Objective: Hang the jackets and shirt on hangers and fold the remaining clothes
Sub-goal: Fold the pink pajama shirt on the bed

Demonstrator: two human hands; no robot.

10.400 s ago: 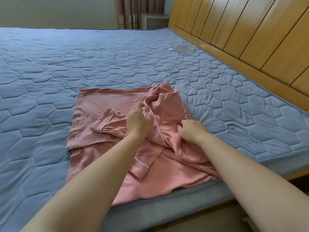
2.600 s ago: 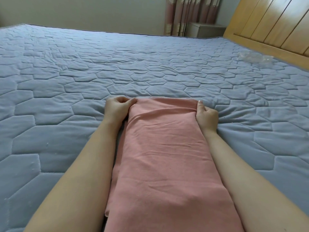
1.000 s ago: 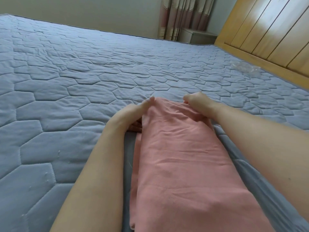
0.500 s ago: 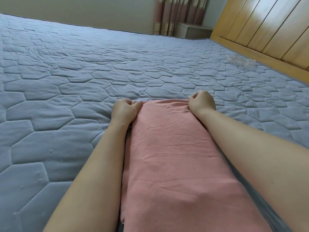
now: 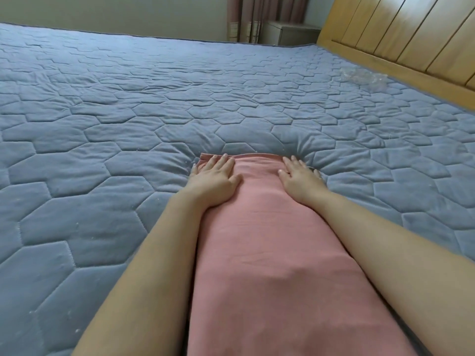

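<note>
Folded pink garment lying lengthwise on the blue quilted bed cover, left hand and right hand pressing flat-fingered on its far corners; crumpled clear plastic lying at two o'clock beside the wooden headboard.

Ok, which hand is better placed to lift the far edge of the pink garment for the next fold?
Left, narrowly. The left hand lies flat with fingertips on the far corner of the pink garment, where layers show. The right hand is flat too, but partly off the side onto the mattress.
</note>
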